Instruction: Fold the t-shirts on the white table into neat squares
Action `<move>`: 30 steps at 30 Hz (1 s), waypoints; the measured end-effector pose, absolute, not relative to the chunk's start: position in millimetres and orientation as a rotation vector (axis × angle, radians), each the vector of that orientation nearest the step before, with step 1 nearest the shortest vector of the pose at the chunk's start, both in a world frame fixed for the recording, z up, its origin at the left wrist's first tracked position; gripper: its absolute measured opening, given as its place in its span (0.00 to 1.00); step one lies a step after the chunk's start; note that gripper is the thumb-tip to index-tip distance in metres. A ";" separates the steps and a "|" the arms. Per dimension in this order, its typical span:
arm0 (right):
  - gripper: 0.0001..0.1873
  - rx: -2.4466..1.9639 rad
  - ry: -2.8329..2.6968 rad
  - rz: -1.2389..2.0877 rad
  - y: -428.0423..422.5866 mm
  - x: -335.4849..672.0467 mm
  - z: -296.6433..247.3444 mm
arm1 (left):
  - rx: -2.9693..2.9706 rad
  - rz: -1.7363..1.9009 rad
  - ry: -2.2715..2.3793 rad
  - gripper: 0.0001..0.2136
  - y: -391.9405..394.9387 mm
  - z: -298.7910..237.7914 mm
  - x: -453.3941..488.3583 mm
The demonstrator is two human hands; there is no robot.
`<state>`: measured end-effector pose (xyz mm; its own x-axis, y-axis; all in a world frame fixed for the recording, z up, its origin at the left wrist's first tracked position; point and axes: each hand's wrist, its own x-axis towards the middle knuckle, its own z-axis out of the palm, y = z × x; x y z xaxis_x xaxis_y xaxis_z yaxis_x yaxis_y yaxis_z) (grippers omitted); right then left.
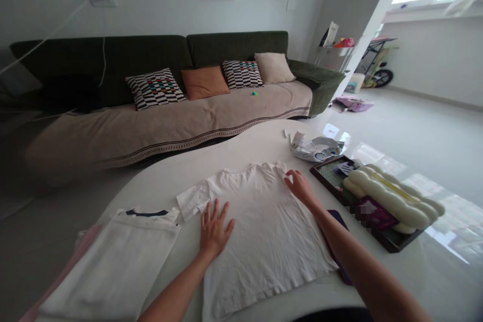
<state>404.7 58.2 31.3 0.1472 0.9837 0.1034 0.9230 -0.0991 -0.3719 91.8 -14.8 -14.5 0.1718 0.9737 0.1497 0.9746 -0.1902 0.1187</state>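
A white T-shirt lies spread on a white table, hem towards the near edge, collar towards the far edge. The left hand rests on it, palm down, fingers spread, gripping nothing. The right hand curls at the shirt's right shoulder; whether it pinches cloth, I cannot tell. Folded white clothing lies at the table's left edge, a tray at its right.

Plenty of bare table beyond the white T-shirt, and that lane is open! On the left, just a slim gap before the folded garment; over right, the tray and its puffy cream holder block the way, crumpled packet beyond.
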 end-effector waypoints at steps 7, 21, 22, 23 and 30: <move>0.16 -2.231 -1.665 0.200 128.3 407.4 6.7 | -2.413 -0.336 -2.013 0.26 -15.5 -15.4 90.2; 0.22 -2.080 -1.783 -0.034 103.7 391.8 2.0 | -2.411 -0.371 -2.039 0.26 -17.2 -13.0 92.3; 0.21 -2.000 -1.900 -0.003 107.0 377.2 -2.7 | -2.411 -0.372 -2.049 0.26 -17.3 -12.5 92.3; 0.21 -1.933 -1.996 0.027 109.7 363.7 -8.3 | -2.412 -0.372 -2.058 0.26 -17.5 -12.0 92.3; 0.36 -2.102 -2.060 0.079 122.1 333.7 -35.8 | -2.415 -0.387 -2.097 0.27 -18.3 -9.3 93.2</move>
